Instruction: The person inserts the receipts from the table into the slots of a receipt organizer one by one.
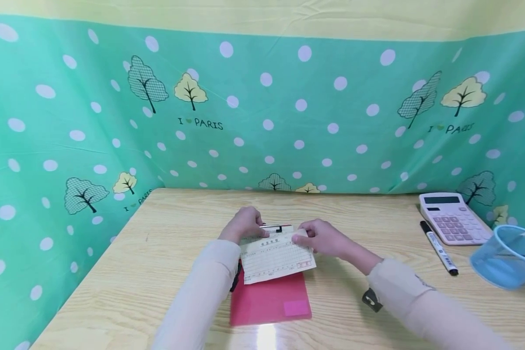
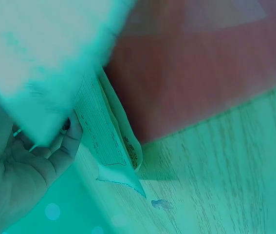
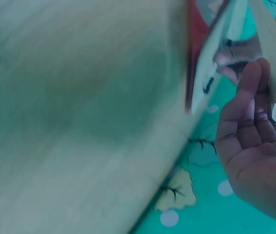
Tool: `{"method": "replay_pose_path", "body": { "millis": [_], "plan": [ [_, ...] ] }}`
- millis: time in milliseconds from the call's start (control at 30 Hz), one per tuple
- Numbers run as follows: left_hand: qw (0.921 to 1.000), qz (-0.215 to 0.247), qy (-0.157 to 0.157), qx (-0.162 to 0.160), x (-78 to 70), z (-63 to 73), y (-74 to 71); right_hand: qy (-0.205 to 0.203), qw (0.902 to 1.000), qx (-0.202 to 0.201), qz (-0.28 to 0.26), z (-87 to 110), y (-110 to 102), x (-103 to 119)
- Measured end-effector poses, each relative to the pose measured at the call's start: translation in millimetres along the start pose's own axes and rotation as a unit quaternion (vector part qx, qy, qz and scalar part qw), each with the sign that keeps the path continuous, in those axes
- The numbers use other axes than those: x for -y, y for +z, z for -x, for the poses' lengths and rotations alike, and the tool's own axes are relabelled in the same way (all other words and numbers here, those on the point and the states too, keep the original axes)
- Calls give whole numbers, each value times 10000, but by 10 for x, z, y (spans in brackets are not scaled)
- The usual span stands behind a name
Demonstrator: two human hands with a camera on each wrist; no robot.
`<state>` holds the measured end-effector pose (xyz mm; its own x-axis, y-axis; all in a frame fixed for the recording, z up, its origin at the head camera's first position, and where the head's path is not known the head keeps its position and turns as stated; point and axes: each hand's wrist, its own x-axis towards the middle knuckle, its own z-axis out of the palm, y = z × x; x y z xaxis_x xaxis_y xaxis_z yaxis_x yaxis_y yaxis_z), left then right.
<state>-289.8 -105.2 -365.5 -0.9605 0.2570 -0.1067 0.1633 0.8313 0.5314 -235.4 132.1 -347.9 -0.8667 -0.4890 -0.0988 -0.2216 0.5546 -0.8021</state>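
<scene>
A pink-red folder (image 1: 267, 301) lies on the wooden table, with a stack of paper slips (image 2: 96, 122) at its far end. My right hand (image 1: 319, 237) pinches the upper right corner of a printed form (image 1: 275, 257), which tilts over the folder. At the top of the papers lies a metal paper fastener (image 1: 271, 226) with a black slider. My left hand (image 1: 247, 224) has its curled fingers at the fastener's left end, its thumb by the form's upper edge. In the left wrist view, a blurred sheet corner partly hides my left hand's palm.
To the right lie a black-capped marker (image 1: 439, 249) and a pink calculator (image 1: 455, 221). A blue mesh pen cup (image 1: 503, 265) stands at the right edge. A green dotted cloth (image 1: 288, 121) hangs behind the table and along its left side.
</scene>
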Motion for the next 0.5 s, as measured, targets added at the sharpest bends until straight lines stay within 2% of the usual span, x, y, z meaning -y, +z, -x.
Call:
{"method": "replay_pose_path", "body": {
  "millis": [200,500],
  "plan": [
    [10000,85,-53,3,4,1,6,59,9998,-172,-5,-107,205,-42],
    [9998,43,-199,19,3,1,0,621,9940,-795,413,-259,382,-74]
  ]
}}
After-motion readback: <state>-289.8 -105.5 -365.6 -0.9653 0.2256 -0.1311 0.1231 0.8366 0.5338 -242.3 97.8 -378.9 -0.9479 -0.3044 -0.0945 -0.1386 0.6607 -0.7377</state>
